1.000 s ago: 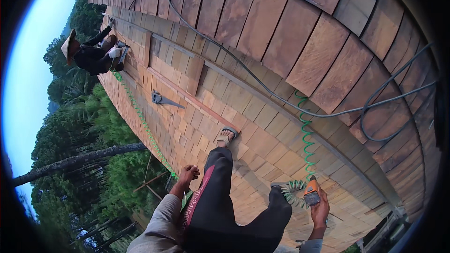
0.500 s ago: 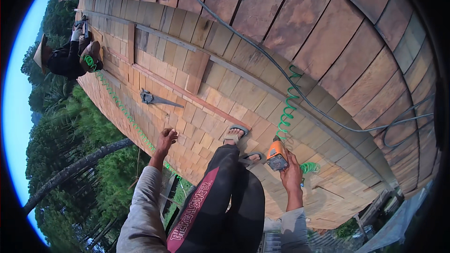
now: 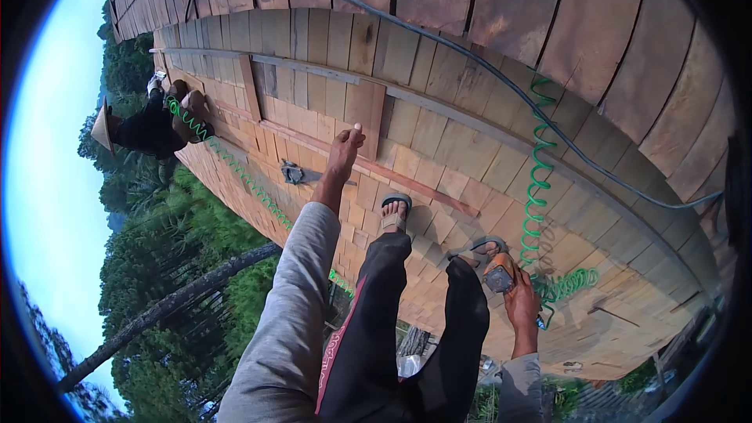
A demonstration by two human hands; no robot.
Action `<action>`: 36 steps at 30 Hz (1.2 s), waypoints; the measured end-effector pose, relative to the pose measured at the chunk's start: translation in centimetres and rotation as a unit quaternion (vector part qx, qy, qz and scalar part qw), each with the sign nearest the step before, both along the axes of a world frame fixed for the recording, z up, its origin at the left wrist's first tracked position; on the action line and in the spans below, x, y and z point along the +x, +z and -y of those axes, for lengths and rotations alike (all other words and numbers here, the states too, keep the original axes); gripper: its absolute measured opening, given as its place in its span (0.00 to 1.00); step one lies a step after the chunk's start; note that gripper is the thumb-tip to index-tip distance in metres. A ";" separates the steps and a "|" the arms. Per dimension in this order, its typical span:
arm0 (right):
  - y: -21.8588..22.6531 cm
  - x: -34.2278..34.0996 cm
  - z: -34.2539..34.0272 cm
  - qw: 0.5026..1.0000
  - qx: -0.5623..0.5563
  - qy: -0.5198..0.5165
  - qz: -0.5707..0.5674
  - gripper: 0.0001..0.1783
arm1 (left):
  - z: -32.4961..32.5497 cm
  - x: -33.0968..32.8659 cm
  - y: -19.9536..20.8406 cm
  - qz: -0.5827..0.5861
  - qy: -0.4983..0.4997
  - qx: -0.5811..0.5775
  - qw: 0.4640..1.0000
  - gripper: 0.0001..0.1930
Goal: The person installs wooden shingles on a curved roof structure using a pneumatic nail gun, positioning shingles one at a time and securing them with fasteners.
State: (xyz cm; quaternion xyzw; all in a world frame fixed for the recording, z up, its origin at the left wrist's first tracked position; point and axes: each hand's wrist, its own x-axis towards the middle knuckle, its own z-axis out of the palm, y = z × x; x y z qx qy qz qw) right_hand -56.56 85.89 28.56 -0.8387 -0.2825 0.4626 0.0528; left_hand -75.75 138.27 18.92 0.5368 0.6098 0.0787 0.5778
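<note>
My right hand (image 3: 520, 302) grips an orange-and-black pneumatic nail gun (image 3: 499, 276), held low by my right foot. A green coiled air hose (image 3: 539, 180) hangs down the roof toward it, with bunched loops beside my hand. My left hand (image 3: 343, 155) is raised over the shingles, fingers curled in with one digit sticking up; whether anything small lies inside is hidden. Just below it, a handsaw with a dark handle (image 3: 291, 172) rests on the wooden shingles (image 3: 439, 188), its blade partly behind my left forearm.
A long batten (image 3: 439, 106) curves across the roof, and a reddish strip (image 3: 423, 192) lies below it. A dark cable (image 3: 470, 55) crosses the upper shingles. At far left, a co-worker in a conical hat (image 3: 149, 129) crouches near the roof edge, beside trees (image 3: 164, 274).
My left hand has moved up and right across the shingles. The nail gun has shifted slightly right and down, and my feet stand farther apart. The view has turned left.
</note>
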 end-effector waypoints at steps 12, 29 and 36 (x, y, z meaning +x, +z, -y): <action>0.9 -8.9 -8.5 0.987 -0.128 -0.091 0.030 0.51 | -13.0 3.3 -12.2 0.053 0.088 -0.105 0.989 0.33; -0.8 -15.7 -30.7 0.984 0.087 -0.158 -0.020 0.47 | -14.8 5.4 -13.2 0.232 0.020 -0.068 0.970 0.10; -2.2 -13.0 -28.6 0.987 0.047 -0.154 -0.011 0.51 | -14.9 5.5 -13.7 0.248 0.000 -0.063 0.967 0.10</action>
